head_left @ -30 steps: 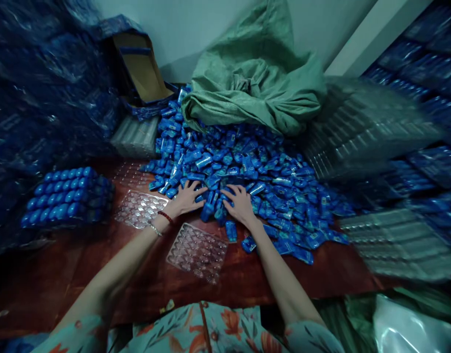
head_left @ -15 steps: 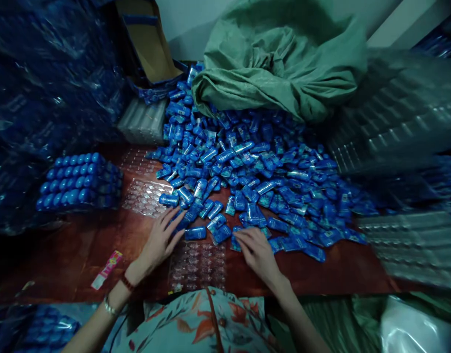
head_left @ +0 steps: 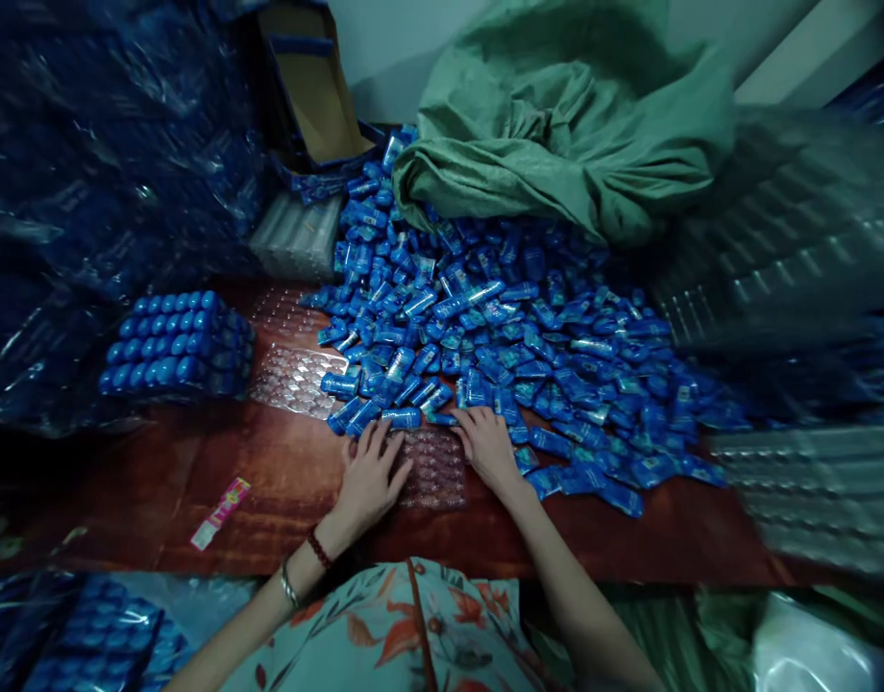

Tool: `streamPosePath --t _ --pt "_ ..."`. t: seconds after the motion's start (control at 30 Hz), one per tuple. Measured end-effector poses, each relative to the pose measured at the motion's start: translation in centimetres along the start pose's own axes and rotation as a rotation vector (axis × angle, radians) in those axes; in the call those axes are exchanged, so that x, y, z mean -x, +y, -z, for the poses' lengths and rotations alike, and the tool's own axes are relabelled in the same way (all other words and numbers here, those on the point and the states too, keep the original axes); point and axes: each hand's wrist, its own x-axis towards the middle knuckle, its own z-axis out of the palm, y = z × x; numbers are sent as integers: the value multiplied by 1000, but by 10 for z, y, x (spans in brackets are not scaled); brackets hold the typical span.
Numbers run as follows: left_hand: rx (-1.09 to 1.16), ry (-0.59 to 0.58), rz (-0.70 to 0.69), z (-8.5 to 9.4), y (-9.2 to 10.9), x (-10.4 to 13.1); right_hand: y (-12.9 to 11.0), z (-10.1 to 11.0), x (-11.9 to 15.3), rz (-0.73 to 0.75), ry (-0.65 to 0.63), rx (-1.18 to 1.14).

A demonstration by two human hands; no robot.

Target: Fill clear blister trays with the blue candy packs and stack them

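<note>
A clear plastic tray with moulded hollows (head_left: 431, 469) lies flat on the table in front of me. My left hand (head_left: 376, 471) rests at its left edge, fingers spread, the tips close to several small blue wrapped packets. At the tray's right edge is my right hand (head_left: 487, 444), fingers stretched forward and touching the edge of the pile; its thumb side is partly hidden. A single blue packet (head_left: 401, 418) lies across the tray's far edge. Beyond both hands spreads a big heap of blue packets (head_left: 478, 317).
More clear trays (head_left: 298, 380) lie left of the heap, with a tray stack (head_left: 298, 235) behind. A block of blue round-topped items (head_left: 175, 341) stands left. A green cloth sack (head_left: 557, 144) covers the heap's back. A pink strip (head_left: 221, 514) lies on the reddish table (head_left: 283, 481).
The clear tray has slid forward, away from me, against the packets. My left hand has moved right to the tray's edge; my right hand has moved slightly forward. The view has shifted a little.
</note>
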Motion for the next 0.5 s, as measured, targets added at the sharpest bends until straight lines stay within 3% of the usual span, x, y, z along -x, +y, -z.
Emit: streamPosePath --t 0.1,0.27,0.4,0.5 --pt "22 -5 1 10 1 -24 5 3 9 -94 86 -244" --pt "-68 -235 -139 8 -2 -65 7 -1 27 -424 144 -770" --pt "-17 -367 -209 8 -7 -87 5 2 32 -550 95 -1130" --pt "124 -416 -260 15 -15 -96 6 7 32 -586 19 -1246"
